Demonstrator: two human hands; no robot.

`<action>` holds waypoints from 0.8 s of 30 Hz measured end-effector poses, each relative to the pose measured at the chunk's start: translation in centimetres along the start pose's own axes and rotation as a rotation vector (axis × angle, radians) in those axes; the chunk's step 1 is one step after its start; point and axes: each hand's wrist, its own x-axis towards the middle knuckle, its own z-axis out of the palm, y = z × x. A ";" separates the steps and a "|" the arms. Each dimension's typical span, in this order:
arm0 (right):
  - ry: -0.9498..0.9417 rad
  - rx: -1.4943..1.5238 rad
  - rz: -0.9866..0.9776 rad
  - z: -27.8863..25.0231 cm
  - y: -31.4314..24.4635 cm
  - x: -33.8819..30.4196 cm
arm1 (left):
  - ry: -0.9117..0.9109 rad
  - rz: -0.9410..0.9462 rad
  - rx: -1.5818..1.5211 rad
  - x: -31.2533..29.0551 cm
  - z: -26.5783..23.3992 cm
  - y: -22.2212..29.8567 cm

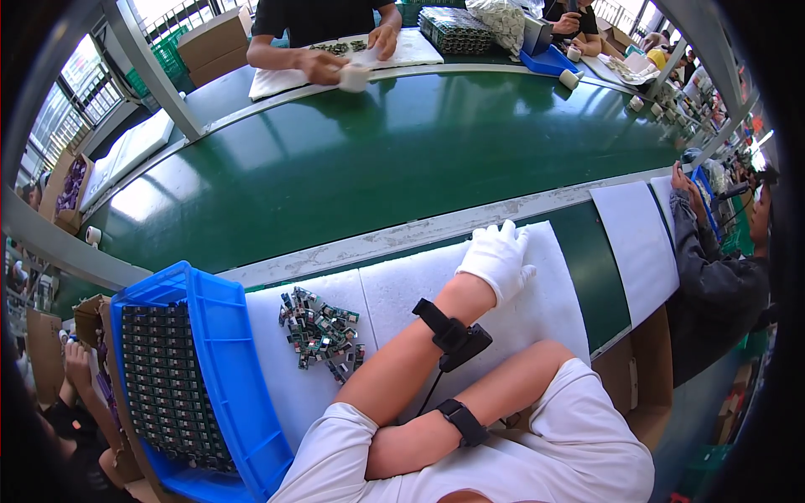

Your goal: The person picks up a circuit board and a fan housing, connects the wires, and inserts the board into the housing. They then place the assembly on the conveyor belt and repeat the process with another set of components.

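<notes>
My left hand (496, 261), in a white glove, reaches out palm down over the far part of the white mat (537, 310). Its fingers are spread, and I see nothing in them. A black strap with a small black box (461, 342) sits on that forearm. My right forearm crosses in front of my body. The bare right hand (402, 448) is tucked by my left elbow, its fingers hidden. Left of my left arm, a loose pile of small green circuit boards (319, 329) lies on the mat.
A blue crate (243, 369) holding rows of dark circuit boards (172, 377) stands at the left. A green conveyor belt (377, 151) runs beyond the mat. Across it a person's hands (323, 67) work over another white mat. Another person in dark sleeves (713, 268) sits at right.
</notes>
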 end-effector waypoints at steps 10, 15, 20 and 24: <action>-0.054 0.096 0.018 -0.6 -0.1 -0.1 | 0.012 0.006 0.009 -0.1 -0.1 0.0; 0.098 0.015 0.033 -1.1 -0.8 -0.3 | 0.015 0.018 -0.013 0.0 0.0 -0.2; -0.345 0.139 0.111 -4.9 -1.8 0.2 | 0.047 0.028 -0.008 -0.1 0.4 -0.4; -0.286 0.162 0.089 -6.3 -1.8 1.1 | 0.084 0.064 -0.002 -0.3 0.5 -0.7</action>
